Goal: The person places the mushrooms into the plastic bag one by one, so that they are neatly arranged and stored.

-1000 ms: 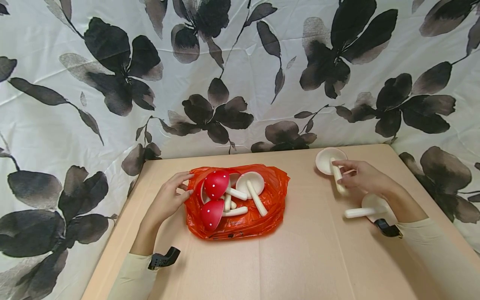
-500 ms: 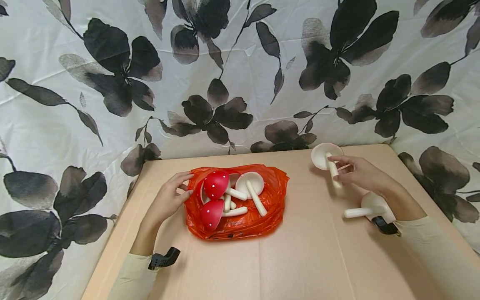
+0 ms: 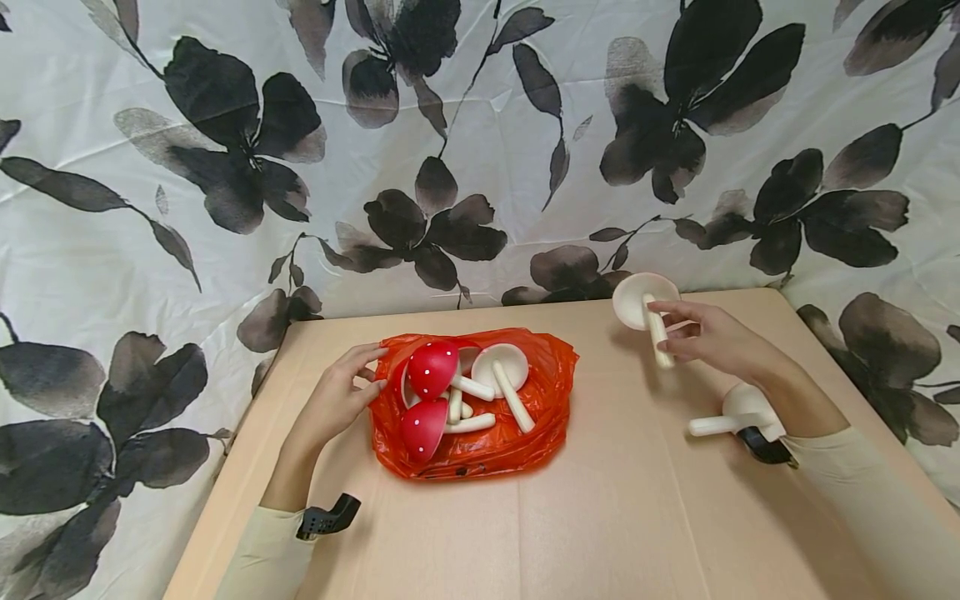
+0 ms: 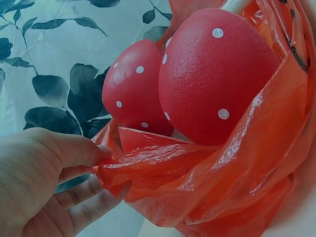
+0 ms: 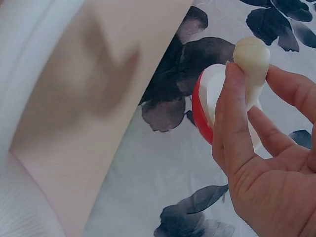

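My right hand [image 3: 708, 337] pinches a toy mushroom [image 3: 658, 342] by its cream stem, above the far right of the table. Its pale underside faces up in the head view; a strip of red cap shows in the right wrist view. With thumb and fingers, my left hand [image 3: 339, 396] pinches the left edge of a red plastic bag [image 3: 547, 417]. Several toy mushrooms lie in the bag, among them a red cap with white dots [image 3: 433, 369] and a mushroom with its pale underside up [image 3: 504, 367]. The left wrist view shows two dotted caps [image 4: 212, 74] close by the left fingers.
Another toy mushroom [image 3: 723, 425] lies on the table under the right forearm, which partly covers its cap. The light wooden table [image 3: 600, 525] ends at a white cloth [image 3: 465, 133] with dark flowers. Each wrist wears a black camera [image 3: 330, 517].
My right hand has lifted the mushroom off the table and moved it up and a little to the left. My left hand and the bag have stayed still.
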Tool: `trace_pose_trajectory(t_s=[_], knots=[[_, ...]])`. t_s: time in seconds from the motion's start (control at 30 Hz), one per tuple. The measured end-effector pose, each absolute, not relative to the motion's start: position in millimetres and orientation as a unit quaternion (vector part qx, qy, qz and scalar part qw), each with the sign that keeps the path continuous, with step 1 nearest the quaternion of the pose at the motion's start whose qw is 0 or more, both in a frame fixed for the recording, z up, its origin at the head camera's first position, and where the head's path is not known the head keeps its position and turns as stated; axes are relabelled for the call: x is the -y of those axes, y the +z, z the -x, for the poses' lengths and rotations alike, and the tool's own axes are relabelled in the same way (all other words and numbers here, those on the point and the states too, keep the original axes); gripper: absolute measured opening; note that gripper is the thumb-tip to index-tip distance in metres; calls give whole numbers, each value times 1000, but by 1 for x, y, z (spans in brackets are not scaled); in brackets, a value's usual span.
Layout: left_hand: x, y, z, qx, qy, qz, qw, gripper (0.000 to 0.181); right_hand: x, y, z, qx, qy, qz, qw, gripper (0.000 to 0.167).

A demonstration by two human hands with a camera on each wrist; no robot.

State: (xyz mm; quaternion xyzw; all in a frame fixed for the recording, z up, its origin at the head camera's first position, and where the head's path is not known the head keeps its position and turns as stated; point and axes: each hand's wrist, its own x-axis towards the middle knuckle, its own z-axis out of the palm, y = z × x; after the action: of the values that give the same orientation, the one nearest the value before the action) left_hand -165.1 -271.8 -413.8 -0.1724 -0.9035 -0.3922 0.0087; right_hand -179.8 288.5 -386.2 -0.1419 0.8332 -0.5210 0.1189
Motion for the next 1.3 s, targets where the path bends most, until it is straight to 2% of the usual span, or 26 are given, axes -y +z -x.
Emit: trace_pose_trajectory(t_s=[0.67,0.93,1.3], knots=[[272,-413,165,910,-377,172,10,47,-246,-350,172,-849,-500,131,110,69],[272,-413,164,910,-376,172,9,47,-228,-344,170,-869,-455,178,75,68],[271,-415,163,910,-380,166,7,47,-204,-337,169,-870,-439,212,69,66]])
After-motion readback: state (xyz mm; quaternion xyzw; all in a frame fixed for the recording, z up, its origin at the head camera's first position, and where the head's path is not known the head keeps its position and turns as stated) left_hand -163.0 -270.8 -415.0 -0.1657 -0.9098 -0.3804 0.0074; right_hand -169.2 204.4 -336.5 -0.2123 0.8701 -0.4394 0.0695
